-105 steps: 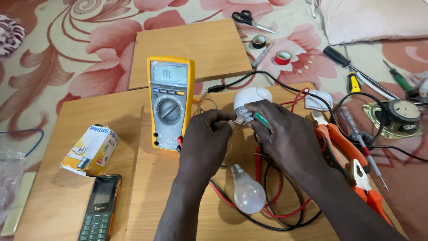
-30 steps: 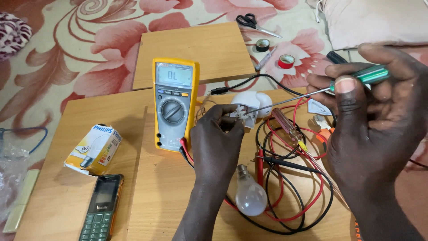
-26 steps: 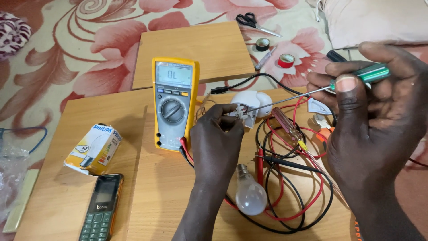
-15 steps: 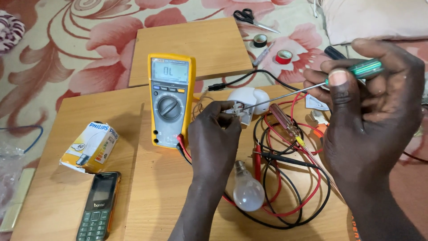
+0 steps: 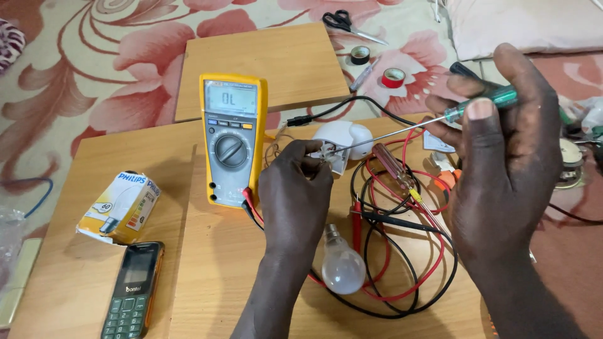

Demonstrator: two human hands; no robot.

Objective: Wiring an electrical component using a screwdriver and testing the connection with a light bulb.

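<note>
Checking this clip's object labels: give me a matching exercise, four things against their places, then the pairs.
Things:
1. screwdriver
2. clear bulb
3. multimeter
4. bulb box

Places:
A. lying on the board among red and black leads
B. held in the right hand, tip at the white fitting
C. beside the mobile phone, far left
D. left of the left hand

Pairs: 1-B, 2-A, 3-D, 4-C

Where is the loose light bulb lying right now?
In the head view the light bulb lies on the wooden board, low and centre, just right of the left hand and among the red and black leads.
</note>
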